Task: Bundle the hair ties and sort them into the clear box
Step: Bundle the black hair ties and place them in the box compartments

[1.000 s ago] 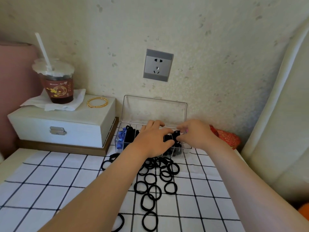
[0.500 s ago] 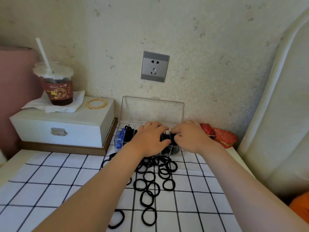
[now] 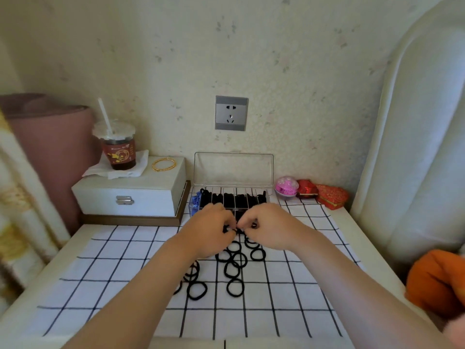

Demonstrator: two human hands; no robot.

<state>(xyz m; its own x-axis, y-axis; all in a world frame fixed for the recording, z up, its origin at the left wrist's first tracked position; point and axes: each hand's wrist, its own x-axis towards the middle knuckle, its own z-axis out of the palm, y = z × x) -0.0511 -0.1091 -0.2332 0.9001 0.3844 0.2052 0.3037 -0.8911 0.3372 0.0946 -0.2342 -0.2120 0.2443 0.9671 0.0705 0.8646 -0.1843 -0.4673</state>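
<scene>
Both hands low over the checked cloth (image 3: pixel 125 273), just in front of the clear box (image 3: pixel 232 197), fingertips almost meeting. Left hand (image 3: pixel 210 231) curled nearly closed, thumb and forefinger pinched on a black hair tie (image 3: pixel 227 229); right hand (image 3: pixel 268 229) curled the same way, pinching black elastic at its own fingertips, though not clear whether this is the same tie or a second one. Loose hair ties (image 3: pixel 235 269) scattered on the cloth below and between the wrists, some overlapping, one lying apart nearer to the camera (image 3: pixel 197 290). Box open, lid standing upright behind, most of the visible compartments already dark with black ties, something blue in the leftmost one (image 3: pixel 195 204). Probably very light and soft things, these ties: thin fabric-covered elastic rings, easy to stretch, not fragile, not slippery, but springy, so likely to jump open from a bundle if released too early. Best hold, as a judgement: pinch several rings together at one point of the loop, keep them flat against each other, then wrap or fold while the other hand keeps tension. No need for force; rather for fine fingertip control. Small risk of dragging neighbouring ties along, because of the overlaps. Drink cup (image 3: pixel 118 147) and gold bangle (image 3: pixel 163 164) on the white case (image 3: pixel 125 195) at the left, well apart from the work.
</scene>
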